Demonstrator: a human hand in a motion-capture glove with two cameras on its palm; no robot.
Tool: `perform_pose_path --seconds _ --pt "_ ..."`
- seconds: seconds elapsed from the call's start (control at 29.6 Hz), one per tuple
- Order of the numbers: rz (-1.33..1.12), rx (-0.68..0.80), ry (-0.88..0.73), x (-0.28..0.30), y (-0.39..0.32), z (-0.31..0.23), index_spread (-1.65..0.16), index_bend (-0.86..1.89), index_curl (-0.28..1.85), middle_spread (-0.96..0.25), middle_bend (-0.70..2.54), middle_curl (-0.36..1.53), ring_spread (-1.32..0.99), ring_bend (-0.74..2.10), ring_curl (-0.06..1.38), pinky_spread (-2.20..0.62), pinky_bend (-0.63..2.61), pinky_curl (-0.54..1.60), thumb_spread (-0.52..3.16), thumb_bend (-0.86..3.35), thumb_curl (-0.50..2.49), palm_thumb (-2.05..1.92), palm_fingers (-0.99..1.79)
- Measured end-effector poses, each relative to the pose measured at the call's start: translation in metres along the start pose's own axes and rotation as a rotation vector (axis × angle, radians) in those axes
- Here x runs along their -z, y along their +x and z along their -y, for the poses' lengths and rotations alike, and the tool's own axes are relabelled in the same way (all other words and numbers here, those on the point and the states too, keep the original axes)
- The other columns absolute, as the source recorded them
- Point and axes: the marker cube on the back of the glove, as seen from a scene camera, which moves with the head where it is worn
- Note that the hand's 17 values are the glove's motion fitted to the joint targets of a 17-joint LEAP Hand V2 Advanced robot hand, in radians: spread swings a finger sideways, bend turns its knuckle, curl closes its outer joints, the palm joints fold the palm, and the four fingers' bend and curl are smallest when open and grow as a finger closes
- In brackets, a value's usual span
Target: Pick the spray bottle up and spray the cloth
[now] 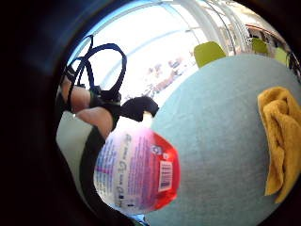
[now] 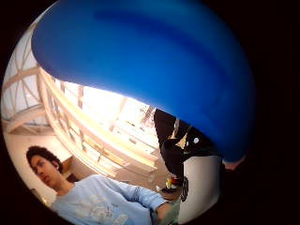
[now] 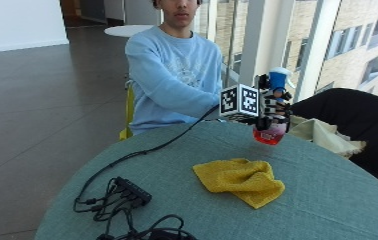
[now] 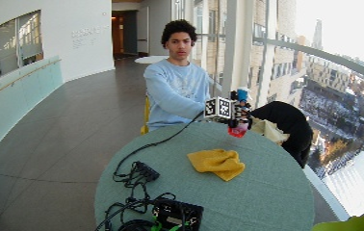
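The right hand [image 3: 269, 107] has its fingers wrapped round the bottle [image 3: 273, 112], lifted off the surface near its far edge. The cloth [image 3: 241, 180] lies mid-surface. Pickup looks done; next, aim the nozzle at the cloth and squeeze.

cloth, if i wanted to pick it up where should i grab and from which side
Pinch the raised fold at the middle of the cloth from straight above. It lies crumpled on the table with ridges standing up, so fingers can close on a ridge; its flat corner near the table's edge gives less to hold. The right hand is busy holding the bottle.
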Motion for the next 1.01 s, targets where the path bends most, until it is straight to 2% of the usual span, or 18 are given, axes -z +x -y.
perform_pose_path --seconds 0.68,1.01 --pt "0.038 -0.022 0.036 -0.017 0.021 -0.009 -0.23 0.09 0.21 -0.08 0.48 0.48 -0.08 0.6 0.4 0.1 0.24 0.37 1.02 -0.02 0.54 0.84 1.11" --pt "0.03 -0.042 -0.004 -0.015 0.023 -0.011 -0.23 0.1 0.22 -0.07 0.47 0.47 -0.08 0.59 0.39 0.09 0.23 0.37 1.05 -0.03 0.52 0.82 1.1"
